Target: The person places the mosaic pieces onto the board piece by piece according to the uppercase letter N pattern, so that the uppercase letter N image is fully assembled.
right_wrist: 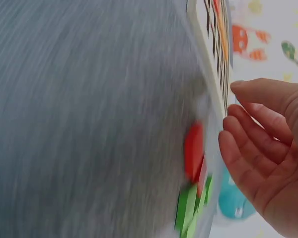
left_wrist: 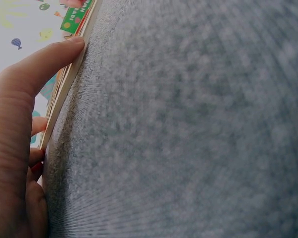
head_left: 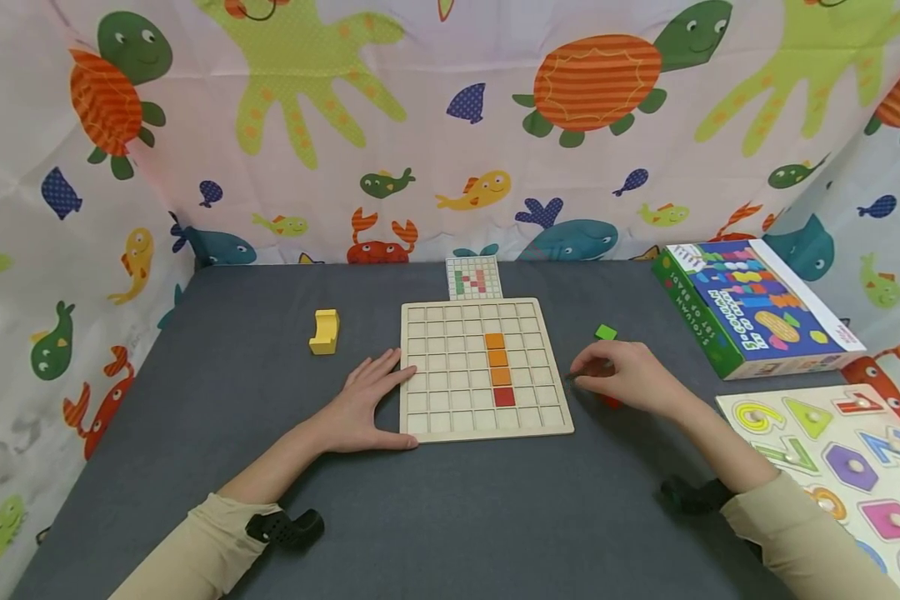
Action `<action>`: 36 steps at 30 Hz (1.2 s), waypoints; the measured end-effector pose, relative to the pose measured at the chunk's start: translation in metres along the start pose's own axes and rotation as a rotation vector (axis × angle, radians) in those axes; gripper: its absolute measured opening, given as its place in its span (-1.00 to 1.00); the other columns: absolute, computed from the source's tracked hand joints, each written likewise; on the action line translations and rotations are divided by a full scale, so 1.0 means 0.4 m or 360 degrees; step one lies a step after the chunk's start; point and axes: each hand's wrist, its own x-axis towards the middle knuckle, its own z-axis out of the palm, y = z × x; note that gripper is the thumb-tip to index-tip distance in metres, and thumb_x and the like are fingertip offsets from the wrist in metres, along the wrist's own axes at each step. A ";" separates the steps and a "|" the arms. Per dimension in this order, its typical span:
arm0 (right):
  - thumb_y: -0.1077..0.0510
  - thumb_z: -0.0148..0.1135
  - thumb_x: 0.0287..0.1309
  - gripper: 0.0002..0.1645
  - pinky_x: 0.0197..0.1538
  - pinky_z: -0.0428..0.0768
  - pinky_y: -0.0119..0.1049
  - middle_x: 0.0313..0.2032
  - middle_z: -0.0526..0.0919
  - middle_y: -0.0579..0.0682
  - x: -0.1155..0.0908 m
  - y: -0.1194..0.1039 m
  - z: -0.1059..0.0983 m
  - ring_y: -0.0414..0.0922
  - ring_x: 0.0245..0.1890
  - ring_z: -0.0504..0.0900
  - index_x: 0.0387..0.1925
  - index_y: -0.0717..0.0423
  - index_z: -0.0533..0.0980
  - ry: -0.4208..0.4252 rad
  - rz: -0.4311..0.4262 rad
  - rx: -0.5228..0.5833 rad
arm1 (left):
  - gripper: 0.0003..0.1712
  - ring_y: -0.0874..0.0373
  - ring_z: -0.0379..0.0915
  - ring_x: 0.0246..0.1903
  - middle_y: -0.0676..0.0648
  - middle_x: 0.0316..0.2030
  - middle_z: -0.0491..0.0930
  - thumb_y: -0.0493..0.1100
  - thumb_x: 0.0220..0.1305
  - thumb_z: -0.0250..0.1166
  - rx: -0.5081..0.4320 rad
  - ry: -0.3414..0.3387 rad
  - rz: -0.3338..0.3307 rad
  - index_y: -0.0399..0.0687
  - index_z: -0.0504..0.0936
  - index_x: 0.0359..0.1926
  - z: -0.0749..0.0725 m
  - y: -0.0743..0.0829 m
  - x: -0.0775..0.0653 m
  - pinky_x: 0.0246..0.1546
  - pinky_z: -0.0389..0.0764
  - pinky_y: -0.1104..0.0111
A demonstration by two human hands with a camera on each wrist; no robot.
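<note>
A wooden grid board (head_left: 450, 442) lies on the dark table, bearing three orange tiles (head_left: 498, 357) and a red tile (head_left: 504, 397) in one column. My left hand (head_left: 363, 404) rests against the board's left side, fingers on the edge, thumb at the near corner. In the left wrist view the thumb (left_wrist: 44, 64) touches the rim. Just off the right side, my right hand (head_left: 630, 375) hovers with loosely curved fingers, nothing visible between them. Beneath and beside it are red tiles (right_wrist: 193, 151) and green tiles (right_wrist: 186, 206), partly hidden in the head view.
Behind the board lies a pattern card (head_left: 476, 277) with coloured squares. A yellow block with a curved cutout (head_left: 326, 332) stands at left. On the right are a game box (head_left: 757, 308) and a shape puzzle board (head_left: 825, 467). A printed sea-animal curtain (head_left: 435, 150) borders the table.
</note>
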 end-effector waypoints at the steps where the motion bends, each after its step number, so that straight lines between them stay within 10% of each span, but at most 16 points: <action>1: 0.19 0.41 0.12 -0.84 -0.17 0.63 -0.17 -0.31 0.66 -0.18 -0.006 0.011 -0.009 -0.22 -0.30 0.60 -0.21 0.03 0.66 -0.0001 0.0042 -0.0029 | 0.19 0.01 -0.33 0.50 -0.14 0.52 -0.14 0.42 -0.02 0.38 0.0001 0.0002 -0.0003 -0.01 0.15 0.51 0.000 0.000 -0.001 0.42 -0.27 -0.03; 36: 0.25 0.40 0.08 -0.76 -0.21 0.56 -0.14 -0.30 0.63 -0.06 0.005 0.028 -0.030 -0.08 -0.29 0.55 -0.16 0.13 0.63 -0.0090 0.0140 -0.0148 | 0.19 0.01 -0.34 0.50 -0.14 0.52 -0.15 0.41 -0.02 0.38 -0.0002 -0.0013 -0.0020 -0.01 0.14 0.51 -0.003 0.002 -0.001 0.42 -0.26 -0.04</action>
